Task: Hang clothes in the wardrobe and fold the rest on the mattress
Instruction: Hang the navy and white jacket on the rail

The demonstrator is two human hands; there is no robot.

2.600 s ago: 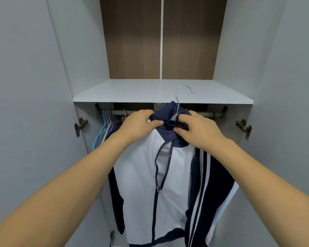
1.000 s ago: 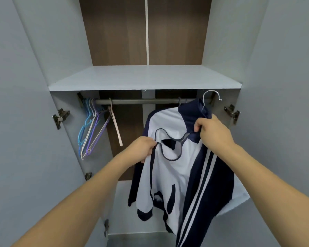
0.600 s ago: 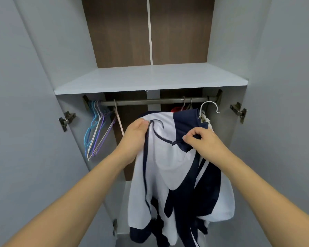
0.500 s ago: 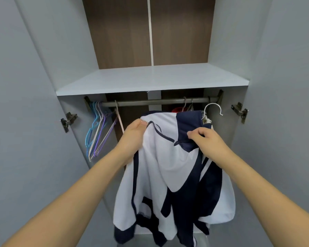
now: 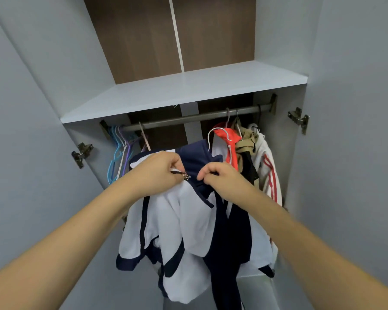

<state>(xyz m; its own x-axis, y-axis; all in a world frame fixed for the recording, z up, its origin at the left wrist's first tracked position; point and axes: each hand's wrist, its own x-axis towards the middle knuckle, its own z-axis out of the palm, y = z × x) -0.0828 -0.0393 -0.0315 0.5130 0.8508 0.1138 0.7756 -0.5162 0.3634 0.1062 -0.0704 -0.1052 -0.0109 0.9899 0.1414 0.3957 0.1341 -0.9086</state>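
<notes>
Now pinching the jacket collar with both hands — hanger hook turned leftward, not yet on the rail.

My left hand and right hand pinch the jacket near its collar, close together, the zipper pull between them. Its hanger hook rises just above my right hand, below the rail. Hung clothes crowd the rail right of my grip; empty hangers dangle left of it. The shelf lies above.
</notes>
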